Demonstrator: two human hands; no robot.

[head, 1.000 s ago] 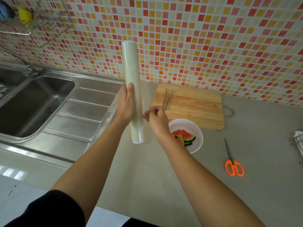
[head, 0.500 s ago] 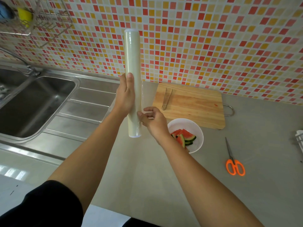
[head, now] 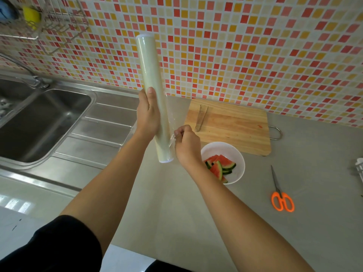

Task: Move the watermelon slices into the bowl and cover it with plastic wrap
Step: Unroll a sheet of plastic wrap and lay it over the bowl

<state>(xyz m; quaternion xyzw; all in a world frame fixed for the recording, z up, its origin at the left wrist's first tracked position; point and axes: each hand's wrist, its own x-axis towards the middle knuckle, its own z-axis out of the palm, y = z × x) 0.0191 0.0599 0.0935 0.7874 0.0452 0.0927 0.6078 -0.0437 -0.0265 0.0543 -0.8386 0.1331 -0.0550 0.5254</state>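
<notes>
Pale green plastic wrap roll (head: 151, 71) stands nearly upright above the counter in the head view, the left hand (head: 147, 116) curled round its lower half; the right hand (head: 187, 146) pinches the loose film edge just beside the roll; the watermelon slices (head: 218, 169) already lie in the white bowl (head: 227, 149), so covering is the step in hand; next, I judge, a sheet must be drawn out wider than the rim; orange scissors (head: 278, 187) lie right of the bowl, tongs (head: 198, 124) on the wooden board (head: 231, 124) behind; clingy film may bunch.
</notes>
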